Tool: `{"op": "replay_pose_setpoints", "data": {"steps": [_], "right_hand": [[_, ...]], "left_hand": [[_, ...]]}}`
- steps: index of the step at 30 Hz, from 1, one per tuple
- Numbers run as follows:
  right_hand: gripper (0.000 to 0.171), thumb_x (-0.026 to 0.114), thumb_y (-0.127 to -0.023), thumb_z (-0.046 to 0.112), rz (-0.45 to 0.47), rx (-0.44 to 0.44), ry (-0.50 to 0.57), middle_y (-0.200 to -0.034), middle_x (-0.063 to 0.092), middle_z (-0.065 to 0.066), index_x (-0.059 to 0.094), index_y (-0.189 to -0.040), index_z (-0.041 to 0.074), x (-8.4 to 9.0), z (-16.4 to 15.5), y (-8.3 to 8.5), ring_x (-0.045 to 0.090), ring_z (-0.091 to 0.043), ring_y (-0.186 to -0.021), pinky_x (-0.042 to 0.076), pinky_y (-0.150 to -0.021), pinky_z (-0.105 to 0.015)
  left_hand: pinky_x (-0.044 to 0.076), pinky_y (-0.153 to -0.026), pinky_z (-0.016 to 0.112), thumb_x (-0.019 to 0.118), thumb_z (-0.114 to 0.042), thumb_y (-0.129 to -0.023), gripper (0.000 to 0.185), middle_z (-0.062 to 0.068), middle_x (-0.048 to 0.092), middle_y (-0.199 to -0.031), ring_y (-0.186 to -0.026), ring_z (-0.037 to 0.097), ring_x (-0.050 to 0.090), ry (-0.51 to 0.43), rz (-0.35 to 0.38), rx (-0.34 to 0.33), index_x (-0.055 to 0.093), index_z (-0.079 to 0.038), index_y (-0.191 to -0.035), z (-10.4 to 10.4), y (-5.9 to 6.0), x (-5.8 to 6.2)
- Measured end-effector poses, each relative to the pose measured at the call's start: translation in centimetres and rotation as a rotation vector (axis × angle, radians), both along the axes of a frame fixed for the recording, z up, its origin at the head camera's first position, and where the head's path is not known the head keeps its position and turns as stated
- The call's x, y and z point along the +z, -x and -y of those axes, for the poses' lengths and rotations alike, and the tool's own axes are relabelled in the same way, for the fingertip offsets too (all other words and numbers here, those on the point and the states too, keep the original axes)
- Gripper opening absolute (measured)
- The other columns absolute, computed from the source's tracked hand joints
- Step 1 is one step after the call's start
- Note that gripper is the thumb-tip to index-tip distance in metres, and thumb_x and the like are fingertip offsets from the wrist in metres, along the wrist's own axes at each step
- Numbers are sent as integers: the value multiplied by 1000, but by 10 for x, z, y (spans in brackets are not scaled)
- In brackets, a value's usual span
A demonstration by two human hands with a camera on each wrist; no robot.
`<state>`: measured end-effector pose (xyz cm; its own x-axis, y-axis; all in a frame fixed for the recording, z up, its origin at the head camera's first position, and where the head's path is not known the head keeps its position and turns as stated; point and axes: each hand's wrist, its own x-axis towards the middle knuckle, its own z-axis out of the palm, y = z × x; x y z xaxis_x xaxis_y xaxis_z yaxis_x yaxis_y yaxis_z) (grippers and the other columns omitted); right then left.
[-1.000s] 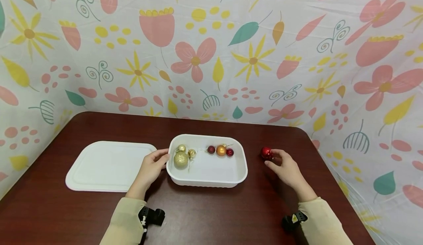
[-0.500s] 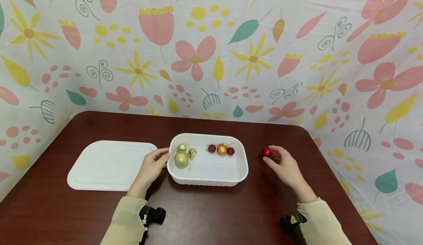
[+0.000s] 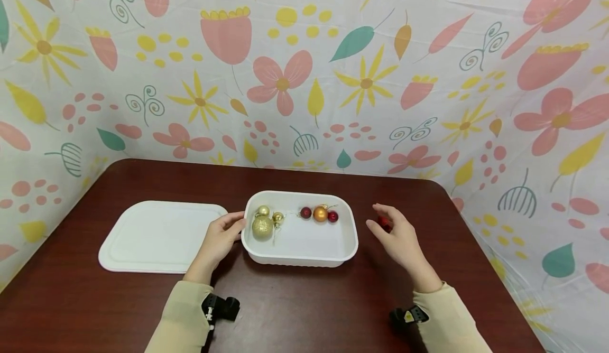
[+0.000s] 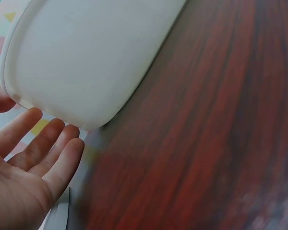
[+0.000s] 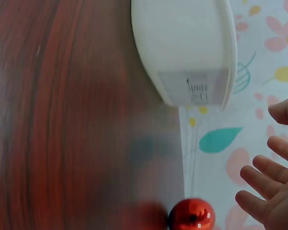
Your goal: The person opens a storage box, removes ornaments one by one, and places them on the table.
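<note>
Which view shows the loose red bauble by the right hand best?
The right wrist view: the red bauble lies in the open on the table, apart from the right hand. The head view shows only a sliver behind that hand. The left wrist view misses it.

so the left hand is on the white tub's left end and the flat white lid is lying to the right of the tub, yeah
Not quite. The left hand is at the left end of the tub, but the lid lies to the left of the tub, as the head view shows.
</note>
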<state>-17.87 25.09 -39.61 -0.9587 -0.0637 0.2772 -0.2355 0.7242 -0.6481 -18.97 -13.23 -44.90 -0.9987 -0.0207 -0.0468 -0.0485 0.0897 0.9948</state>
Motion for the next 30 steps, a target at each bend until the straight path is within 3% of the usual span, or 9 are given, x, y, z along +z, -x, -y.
{"op": "replay_pose_setpoints", "data": {"steps": [20,30], "right_hand": [[36,67,-88,15,-14,94,112,-119,63,-20,59,-119,-2,4,50,6,60,-35,-111,50,-95,-50],[35,69,-87,19,-7,110,118,-118,65,-14,62,-117,2,4,73,7,61,-30,-112,49,-97,-48]], "left_hand": [[57,-76,21,56,-14,-95,33,25,61,-120,-94,13,64,0,-10,0,59,3,-123,1,1,-2],[57,-77,22,56,-15,-95,34,24,60,-121,-102,23,63,4,0,-15,58,2,-125,2,2,-2]]}}
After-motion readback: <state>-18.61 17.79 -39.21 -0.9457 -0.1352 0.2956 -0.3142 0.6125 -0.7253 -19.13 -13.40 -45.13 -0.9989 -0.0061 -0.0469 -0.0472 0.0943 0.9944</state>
